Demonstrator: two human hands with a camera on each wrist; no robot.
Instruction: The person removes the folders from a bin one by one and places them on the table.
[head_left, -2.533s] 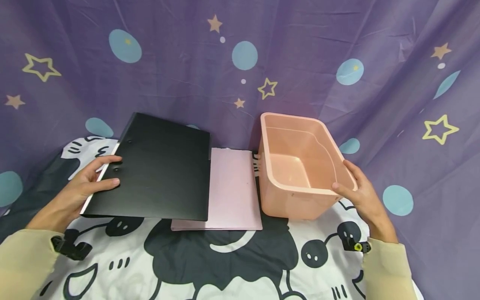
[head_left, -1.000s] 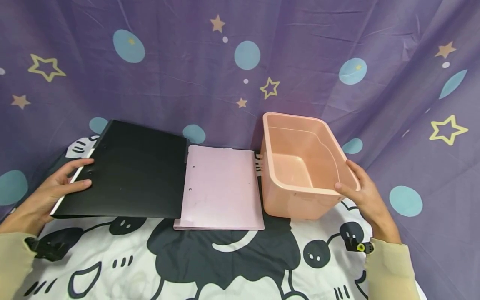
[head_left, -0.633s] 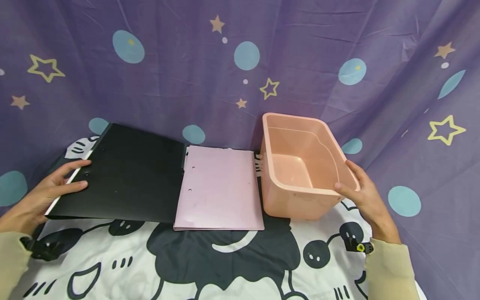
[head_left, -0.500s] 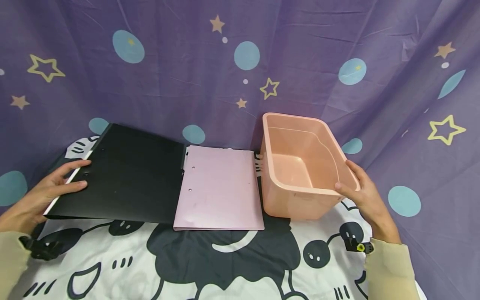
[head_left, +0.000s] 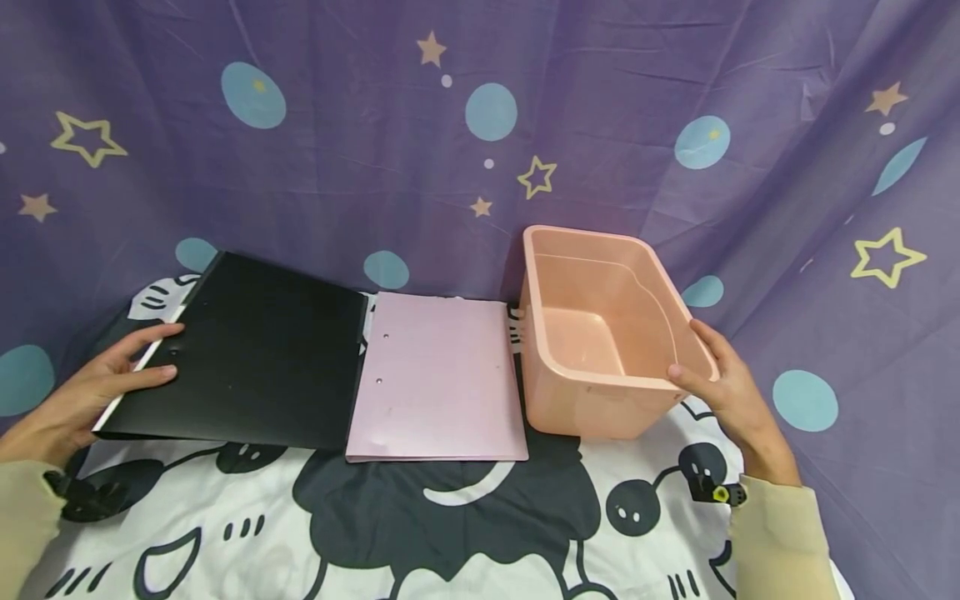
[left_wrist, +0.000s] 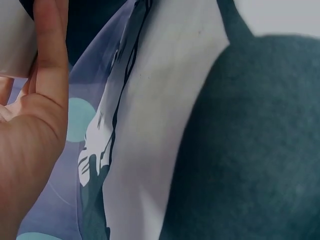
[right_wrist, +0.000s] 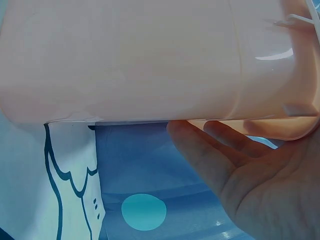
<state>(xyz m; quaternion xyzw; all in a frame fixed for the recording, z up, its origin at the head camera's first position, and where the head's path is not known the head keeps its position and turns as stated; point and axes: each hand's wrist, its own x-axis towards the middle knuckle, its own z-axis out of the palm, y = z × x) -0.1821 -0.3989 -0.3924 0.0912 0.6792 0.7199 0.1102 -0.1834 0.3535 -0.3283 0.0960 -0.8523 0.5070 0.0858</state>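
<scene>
On the left in the head view, a black binder (head_left: 255, 358) with a pale spine edge is gripped by my left hand (head_left: 105, 387), thumb on top. Its right edge lies just beside a pink binder (head_left: 442, 383), which is flat on the cloth. My right hand (head_left: 731, 396) grips the front right corner of a peach plastic bin (head_left: 577, 404), thumb over the rim and other fingers outside. Nothing shows inside the bin. The left wrist view catches part of the left hand (left_wrist: 37, 115) against the binder's spine (left_wrist: 17, 45); the right wrist view shows fingers against the bin's wall (right_wrist: 125, 65).
A black-and-white cartoon cloth (head_left: 262, 533) covers the surface. Behind it hangs a purple curtain (head_left: 360, 125) with stars and blue dots. The pink binder lies between the black binder and the bin.
My left hand has moved the black binder leftward and lowered it, uncovering the pink binder. In the last half second it barely shifts. The right hand and bin stay put.
</scene>
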